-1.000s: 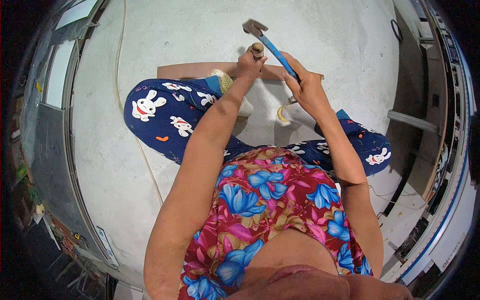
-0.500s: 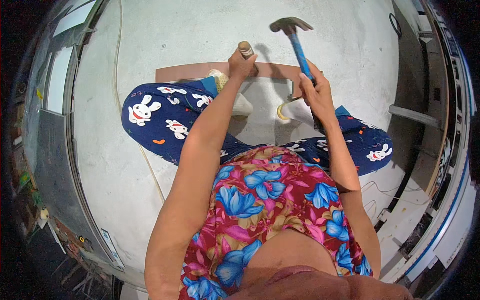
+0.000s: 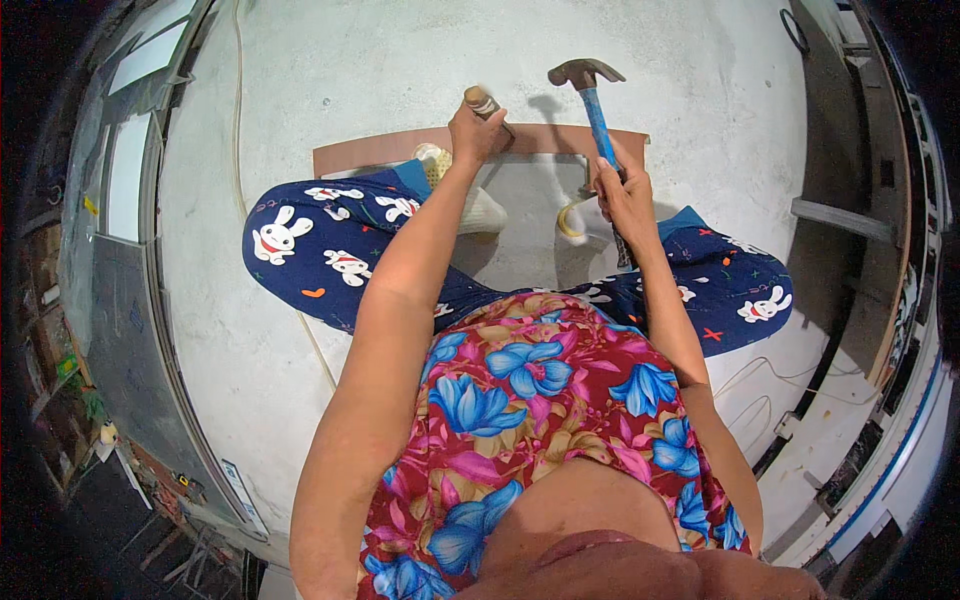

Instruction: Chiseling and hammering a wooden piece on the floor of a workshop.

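Observation:
My left hand [image 3: 474, 137] is closed round a chisel [image 3: 480, 99], its pale wooden handle sticking out above the fist. The chisel's dark lower end comes down at the brown board [image 3: 365, 151], partly hidden by the hand. In my right hand [image 3: 627, 197] is a claw hammer [image 3: 597, 112] with a blue handle and a dark metal head. The fingers wrap the lower part of that handle, and the head is raised to the right of the chisel, apart from it. The board lies flat on the floor beyond my feet and has a rectangular cut-out along its near side.
My legs in dark blue trousers [image 3: 330, 230] are bent outward on the pale concrete floor [image 3: 400, 60]. A socked foot [image 3: 483, 213] rests by the board. A thin cable [image 3: 238, 90] runs along the left. Metal frames and panels [image 3: 845, 219] line the right side.
The hammer head has come slightly nearer to me and lower in the view. The chisel's handle end has shifted a little to the left. Both hands keep their hold.

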`<state>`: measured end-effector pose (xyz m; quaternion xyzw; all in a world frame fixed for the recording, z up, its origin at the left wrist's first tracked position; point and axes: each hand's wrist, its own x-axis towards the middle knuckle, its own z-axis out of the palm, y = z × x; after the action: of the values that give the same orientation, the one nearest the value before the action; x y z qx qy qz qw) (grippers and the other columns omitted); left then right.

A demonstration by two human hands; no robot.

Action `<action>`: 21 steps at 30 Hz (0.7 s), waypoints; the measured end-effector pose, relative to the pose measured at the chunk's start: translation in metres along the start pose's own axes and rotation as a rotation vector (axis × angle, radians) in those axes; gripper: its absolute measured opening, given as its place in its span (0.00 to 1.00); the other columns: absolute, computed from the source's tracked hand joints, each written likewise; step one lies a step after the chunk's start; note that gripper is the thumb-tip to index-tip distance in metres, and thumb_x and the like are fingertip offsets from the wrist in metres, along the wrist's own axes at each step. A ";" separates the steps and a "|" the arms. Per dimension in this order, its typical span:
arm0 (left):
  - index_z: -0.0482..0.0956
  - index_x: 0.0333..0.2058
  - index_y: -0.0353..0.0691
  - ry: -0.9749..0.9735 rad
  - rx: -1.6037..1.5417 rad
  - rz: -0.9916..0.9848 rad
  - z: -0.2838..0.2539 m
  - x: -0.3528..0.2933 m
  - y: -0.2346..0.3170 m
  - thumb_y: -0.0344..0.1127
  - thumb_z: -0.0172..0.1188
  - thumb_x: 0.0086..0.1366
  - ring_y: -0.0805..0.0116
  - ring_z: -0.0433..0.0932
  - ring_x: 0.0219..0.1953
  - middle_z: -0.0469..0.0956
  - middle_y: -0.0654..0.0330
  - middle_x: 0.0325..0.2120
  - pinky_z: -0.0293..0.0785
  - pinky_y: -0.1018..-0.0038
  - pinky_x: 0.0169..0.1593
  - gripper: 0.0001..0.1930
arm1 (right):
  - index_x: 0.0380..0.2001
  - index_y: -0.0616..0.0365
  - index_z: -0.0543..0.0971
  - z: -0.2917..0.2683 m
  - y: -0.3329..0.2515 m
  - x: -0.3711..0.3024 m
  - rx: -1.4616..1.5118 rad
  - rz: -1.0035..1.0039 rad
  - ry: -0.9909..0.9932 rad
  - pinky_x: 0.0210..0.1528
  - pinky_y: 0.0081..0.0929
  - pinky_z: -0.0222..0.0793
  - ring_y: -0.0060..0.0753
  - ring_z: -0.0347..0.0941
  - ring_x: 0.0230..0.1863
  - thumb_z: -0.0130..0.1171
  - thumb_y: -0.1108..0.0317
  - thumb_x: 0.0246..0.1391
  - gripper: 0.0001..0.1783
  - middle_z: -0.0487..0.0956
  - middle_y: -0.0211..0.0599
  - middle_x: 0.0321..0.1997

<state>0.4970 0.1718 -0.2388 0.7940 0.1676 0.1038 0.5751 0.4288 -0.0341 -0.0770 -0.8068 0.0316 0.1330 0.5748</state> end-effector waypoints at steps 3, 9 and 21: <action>0.75 0.32 0.34 0.007 -0.023 0.006 0.002 -0.002 -0.002 0.42 0.66 0.46 0.57 0.78 0.33 0.78 0.50 0.29 0.72 0.67 0.36 0.19 | 0.55 0.55 0.68 0.007 -0.010 0.000 0.006 0.030 -0.089 0.17 0.13 0.52 0.10 0.56 0.17 0.49 0.66 0.57 0.21 0.62 0.18 0.17; 0.75 0.33 0.35 0.027 -0.215 0.009 0.009 -0.009 -0.009 0.38 0.66 0.47 0.62 0.78 0.33 0.79 0.52 0.29 0.73 0.68 0.37 0.17 | 0.57 0.51 0.64 0.030 -0.036 0.016 -0.309 -0.334 -0.094 0.27 0.26 0.66 0.35 0.71 0.21 0.46 0.68 0.57 0.23 0.74 0.38 0.21; 0.73 0.35 0.38 -0.100 0.195 -0.052 0.008 -0.002 -0.034 0.43 0.63 0.49 0.61 0.79 0.34 0.79 0.54 0.30 0.73 0.69 0.37 0.18 | 0.56 0.46 0.66 0.055 -0.045 0.029 -0.796 -0.394 -0.352 0.36 0.33 0.67 0.48 0.73 0.32 0.48 0.66 0.57 0.22 0.75 0.50 0.27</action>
<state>0.4928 0.1735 -0.2738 0.8457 0.1684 0.0325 0.5053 0.4556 0.0357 -0.0597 -0.9202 -0.2729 0.1579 0.2319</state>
